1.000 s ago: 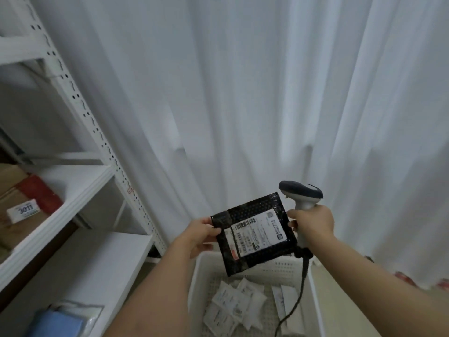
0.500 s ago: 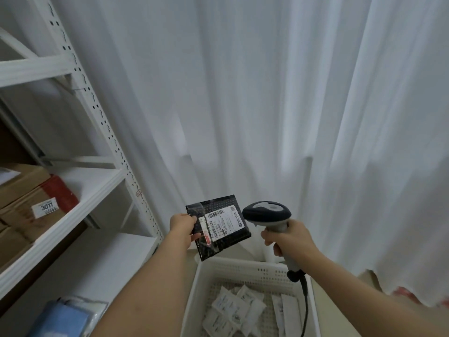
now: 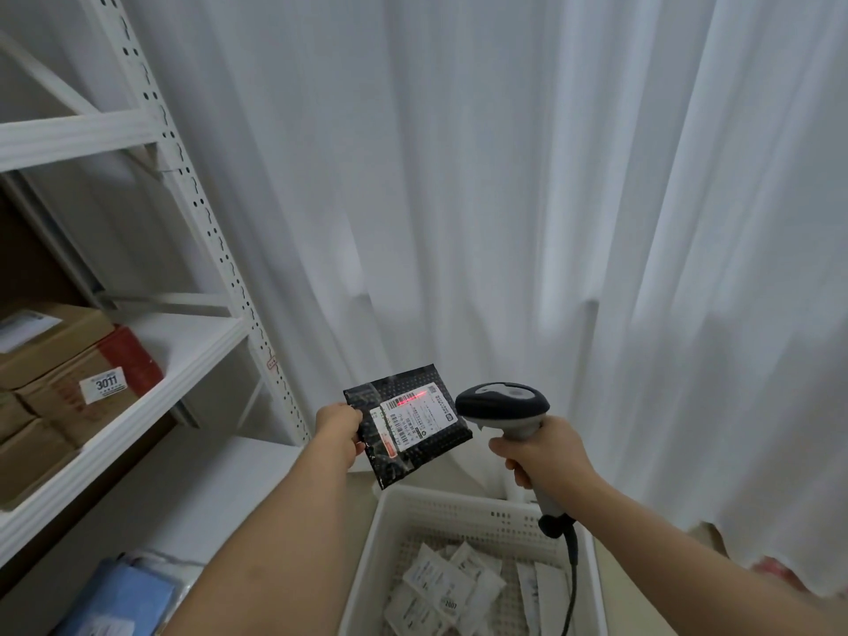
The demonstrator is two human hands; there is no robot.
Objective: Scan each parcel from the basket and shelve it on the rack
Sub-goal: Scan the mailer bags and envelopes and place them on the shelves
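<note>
Since the earlier frame, the barcode scanner (image 3: 504, 406) has swung onto the black parcel (image 3: 408, 426), lower centre, pinched by the left hand (image 3: 338, 429); right hand (image 3: 541, 456) grips the handle. Parcel tilt could misread the label.

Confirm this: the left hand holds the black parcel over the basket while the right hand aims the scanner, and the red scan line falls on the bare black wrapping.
Not quite. The head view shows the red scan line lying across the parcel's white label, on its barcode, not on bare wrapping. The rest holds: the left hand holds the black parcel over the basket while the right hand aims the scanner.
</note>
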